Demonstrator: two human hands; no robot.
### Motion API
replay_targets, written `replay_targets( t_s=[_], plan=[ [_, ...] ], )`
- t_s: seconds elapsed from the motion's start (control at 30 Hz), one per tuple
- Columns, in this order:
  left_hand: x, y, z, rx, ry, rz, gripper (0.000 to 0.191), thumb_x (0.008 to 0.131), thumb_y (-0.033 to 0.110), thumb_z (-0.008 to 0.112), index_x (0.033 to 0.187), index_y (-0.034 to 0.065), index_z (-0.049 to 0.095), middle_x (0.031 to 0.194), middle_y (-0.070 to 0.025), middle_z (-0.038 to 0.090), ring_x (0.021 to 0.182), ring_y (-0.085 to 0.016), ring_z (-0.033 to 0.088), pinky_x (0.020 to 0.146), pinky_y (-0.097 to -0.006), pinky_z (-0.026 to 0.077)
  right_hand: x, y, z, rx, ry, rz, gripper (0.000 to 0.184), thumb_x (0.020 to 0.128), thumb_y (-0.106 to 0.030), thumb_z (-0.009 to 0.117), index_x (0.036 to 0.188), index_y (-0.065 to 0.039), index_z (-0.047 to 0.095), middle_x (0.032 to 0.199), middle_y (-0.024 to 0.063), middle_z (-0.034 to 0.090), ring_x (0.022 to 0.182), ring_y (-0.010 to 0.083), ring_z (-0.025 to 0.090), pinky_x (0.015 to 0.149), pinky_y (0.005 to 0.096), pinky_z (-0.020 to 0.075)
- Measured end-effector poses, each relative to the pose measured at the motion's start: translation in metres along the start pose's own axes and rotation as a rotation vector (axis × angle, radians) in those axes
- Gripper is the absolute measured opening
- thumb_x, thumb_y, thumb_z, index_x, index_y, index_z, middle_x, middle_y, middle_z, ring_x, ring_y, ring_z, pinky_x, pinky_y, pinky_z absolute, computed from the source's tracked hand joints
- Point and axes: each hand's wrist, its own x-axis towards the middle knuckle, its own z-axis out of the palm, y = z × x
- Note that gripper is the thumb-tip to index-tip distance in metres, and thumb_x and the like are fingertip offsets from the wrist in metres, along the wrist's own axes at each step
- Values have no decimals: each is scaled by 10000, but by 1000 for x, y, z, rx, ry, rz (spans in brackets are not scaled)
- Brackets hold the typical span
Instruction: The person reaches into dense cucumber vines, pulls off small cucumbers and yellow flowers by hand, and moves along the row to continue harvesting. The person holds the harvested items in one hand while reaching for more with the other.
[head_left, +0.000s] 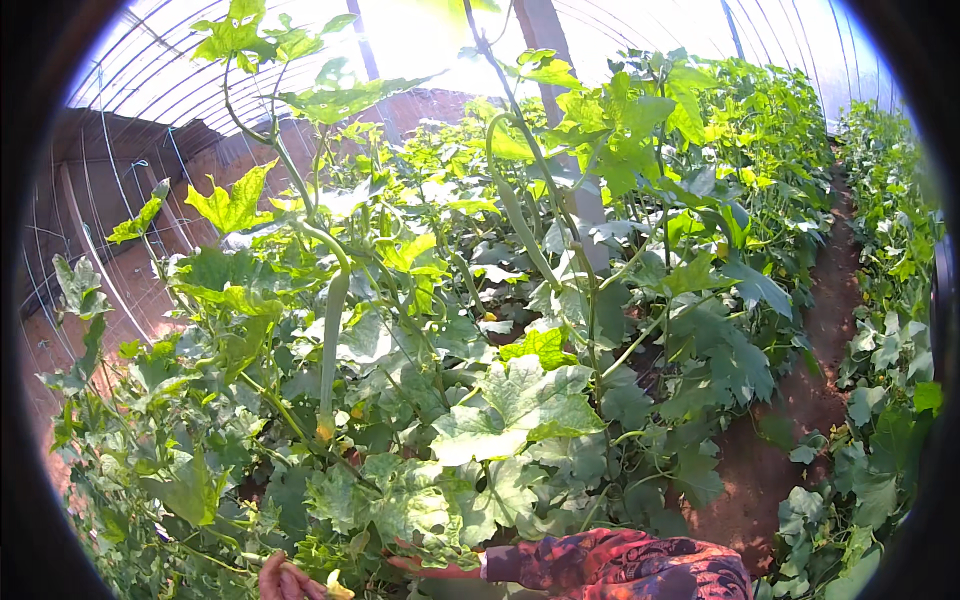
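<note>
At the bottom edge my left hand (289, 579) is partly cut off, its fingers bent beside a thin green stem and a yellow flower (339, 586). Whether it grips the stem cannot be told. My right hand (407, 559) reaches in from the right among the leaves, below a large mottled leaf (405, 499) that hides most of its fingers. A patterned red and dark sleeve (622, 562) covers that arm. Above the hands hangs a long green loofah-like gourd (331, 337) with a withered yellow blossom at its tip. Another slender gourd (521, 221) hangs farther right.
Dense leafy vines surround the hands. A concrete post (592, 214) rises behind them. A bare soil path (817, 337) runs along the right, with another plant row (892, 360) beyond. Strings (105, 262) hang at the left under a curved greenhouse roof.
</note>
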Motion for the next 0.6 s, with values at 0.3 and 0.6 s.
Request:
replay_targets(
  t_s=[0.3,0.6],
  plan=[
    [-167,-154,70,-18,-269,-961,342,965,237,574,1244,43,542,940,-7,604,773,-85,558,678,-216,463,10,-4,0,-99,4,-41,509,1041,-334,286,1443,-36,376,1503,178,334,1370,343,346,1106,478,338],
    [-189,-220,70,52,-367,-1005,322,974,229,565,1229,33,558,949,-18,614,784,-90,571,693,-221,474,54,-30,-23,-1420,-153,-208,459,1029,-346,358,1357,-32,420,1325,112,437,1249,255,428,1051,376,330]
  ],
)
